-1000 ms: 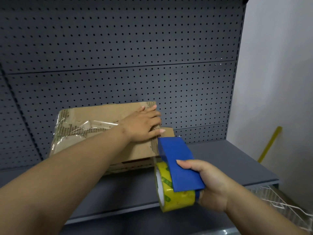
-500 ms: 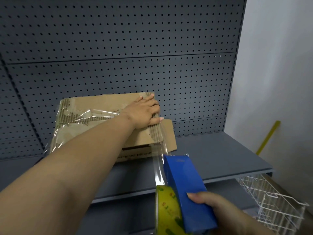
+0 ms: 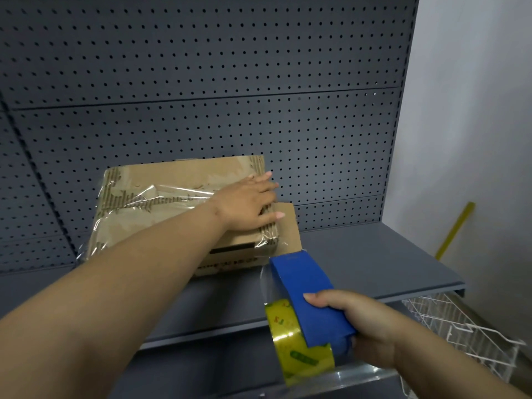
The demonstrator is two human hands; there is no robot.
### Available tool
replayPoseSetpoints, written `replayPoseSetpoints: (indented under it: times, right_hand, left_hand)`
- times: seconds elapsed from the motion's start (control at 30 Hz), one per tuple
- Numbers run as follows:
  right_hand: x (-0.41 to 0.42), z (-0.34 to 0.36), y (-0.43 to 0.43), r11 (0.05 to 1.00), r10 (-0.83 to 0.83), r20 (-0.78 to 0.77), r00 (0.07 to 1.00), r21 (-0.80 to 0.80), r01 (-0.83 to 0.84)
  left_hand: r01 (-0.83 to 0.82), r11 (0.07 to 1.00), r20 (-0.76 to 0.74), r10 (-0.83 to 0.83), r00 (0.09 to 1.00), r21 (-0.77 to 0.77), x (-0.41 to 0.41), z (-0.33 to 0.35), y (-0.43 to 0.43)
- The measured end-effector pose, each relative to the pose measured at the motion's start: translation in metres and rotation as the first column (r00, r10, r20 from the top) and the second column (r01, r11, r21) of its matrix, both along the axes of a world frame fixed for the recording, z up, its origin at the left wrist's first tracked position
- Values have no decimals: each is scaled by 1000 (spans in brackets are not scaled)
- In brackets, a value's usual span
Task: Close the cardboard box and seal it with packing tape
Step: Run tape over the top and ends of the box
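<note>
Sealing is under way: the cardboard box (image 3: 178, 180) sits on the grey shelf (image 3: 359, 260), clear tape (image 3: 172, 194) across its top. The left hand (image 3: 247, 201) presses flat on its right end, fingers straight. The right hand (image 3: 365, 323) grips the blue tape dispenser (image 3: 305, 295), fingers curled round it, a clear strip (image 3: 264, 279) running back to the box. Next, I judge: cut the strip and smooth it down. The strip is faint; the box's far side is hidden
</note>
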State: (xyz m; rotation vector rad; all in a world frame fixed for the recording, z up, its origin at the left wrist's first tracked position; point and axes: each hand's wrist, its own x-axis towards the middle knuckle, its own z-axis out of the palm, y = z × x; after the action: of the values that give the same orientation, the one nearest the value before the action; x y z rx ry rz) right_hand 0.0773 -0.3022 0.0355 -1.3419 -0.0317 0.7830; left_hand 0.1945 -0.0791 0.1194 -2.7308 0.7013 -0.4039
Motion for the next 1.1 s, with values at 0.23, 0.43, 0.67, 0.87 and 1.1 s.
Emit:
replayPoseSetpoints:
  times: [0.23, 0.43, 0.67, 0.87, 1.1]
  right_hand:
    - [-4, -10, 8, 999, 38, -17, 999, 12, -38]
    - [-5, -10, 11, 1000, 8, 64, 998, -16, -7]
    - [-8, -14, 17, 1000, 3, 86, 996, 13, -5]
    - [-9, -12, 16, 999, -4, 41, 999, 54, 1]
    - [-6, 4, 16, 999, -28, -34, 999, 20, 29]
  left_hand:
    - [-8, 1000, 18, 8, 1000, 15, 0, 0, 2]
    - [2, 1000, 19, -2, 1000, 1, 3, 0, 5]
    - [11, 1000, 15, -11, 1000, -22, 4, 0, 5]
    - [17, 999, 14, -16, 1000, -31, 5, 0, 5]
    - [-21, 1000, 20, 21, 1000, -13, 4, -2, 0]
